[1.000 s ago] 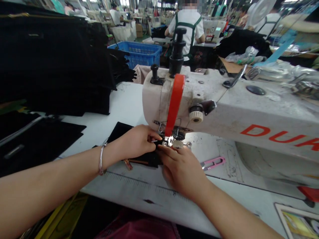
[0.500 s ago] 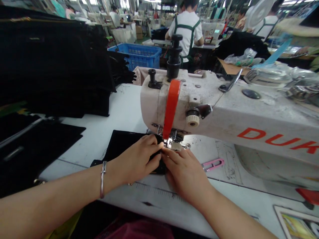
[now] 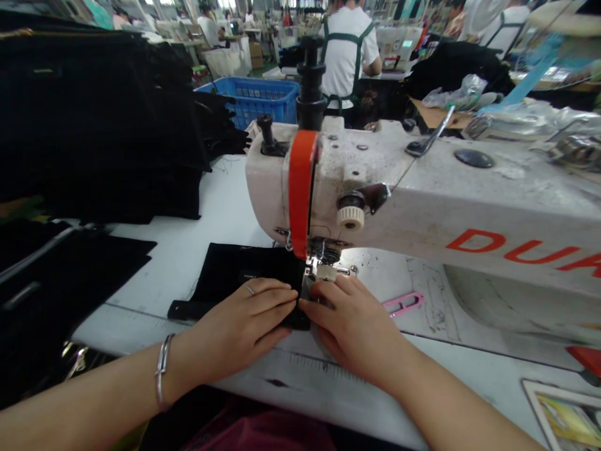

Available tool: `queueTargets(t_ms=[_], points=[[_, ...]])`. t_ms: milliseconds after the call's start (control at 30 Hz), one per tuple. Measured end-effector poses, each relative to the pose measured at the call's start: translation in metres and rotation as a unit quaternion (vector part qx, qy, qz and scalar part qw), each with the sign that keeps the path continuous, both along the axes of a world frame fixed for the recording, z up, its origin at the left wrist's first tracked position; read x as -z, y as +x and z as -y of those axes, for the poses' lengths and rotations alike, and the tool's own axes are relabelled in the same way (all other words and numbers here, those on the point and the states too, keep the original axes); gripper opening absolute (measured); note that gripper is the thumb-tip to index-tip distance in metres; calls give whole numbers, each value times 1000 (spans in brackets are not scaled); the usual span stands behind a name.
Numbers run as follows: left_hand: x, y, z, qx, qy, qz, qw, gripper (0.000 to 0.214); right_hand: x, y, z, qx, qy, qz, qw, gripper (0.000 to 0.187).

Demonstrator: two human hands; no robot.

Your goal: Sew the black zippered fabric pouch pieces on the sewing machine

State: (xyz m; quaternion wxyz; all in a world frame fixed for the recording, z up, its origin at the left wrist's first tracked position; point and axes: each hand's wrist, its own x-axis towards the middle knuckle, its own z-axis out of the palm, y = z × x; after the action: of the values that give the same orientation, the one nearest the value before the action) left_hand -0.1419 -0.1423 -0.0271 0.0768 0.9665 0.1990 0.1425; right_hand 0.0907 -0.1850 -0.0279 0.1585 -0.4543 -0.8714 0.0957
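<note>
A black fabric piece (image 3: 230, 266) with a small label lies on the white machine table under the sewing machine's needle area (image 3: 310, 268). My left hand (image 3: 244, 322) rests flat on the fabric, fingers stretched towards its right edge. Close to the presser foot, my right hand (image 3: 359, 322) has its fingers bent and together at that same edge, gripping it; the thumb is mostly hidden. The white sewing machine (image 3: 413, 200) has an orange-red guard strip (image 3: 300, 194) in front of its head. Pink thread snips (image 3: 404, 304) lie right of my right hand.
Tall stacks of black fabric pieces (image 3: 103, 131) fill the left side. Behind the machine are a blue plastic basket (image 3: 267, 97) and a person in a white shirt (image 3: 345, 59). A ruler scale (image 3: 328, 368) runs along the table's front. Plastic-wrapped packs (image 3: 521, 116) lie at back right.
My left hand has slid left and nearer to me and flattened, uncovering the fabric's label. The right hand stays at the edge, its fingers more bent. The camera view has shifted slightly.
</note>
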Motion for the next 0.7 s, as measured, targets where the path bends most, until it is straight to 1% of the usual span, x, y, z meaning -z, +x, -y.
queueTargets(t_ms=[100,200,367,533,700], points=[[-2,-1,0,14,13,-12,1000,32,0,0,1,2,-4,0,1000,23],[-1,0,3,-6,-4,-7,1000,31,3,0,2,1,-10,-12,1000,27],[6,0,4,-34,-36,44,998,28,9,-1,1,-7,1,-21,1000,38],[12,3,-15,-6,-43,34,998,28,14,-1,-1,24,12,0,1000,42],[18,8,-40,16,-13,59,998,25,17,-4,-6,64,16,26,997,44]])
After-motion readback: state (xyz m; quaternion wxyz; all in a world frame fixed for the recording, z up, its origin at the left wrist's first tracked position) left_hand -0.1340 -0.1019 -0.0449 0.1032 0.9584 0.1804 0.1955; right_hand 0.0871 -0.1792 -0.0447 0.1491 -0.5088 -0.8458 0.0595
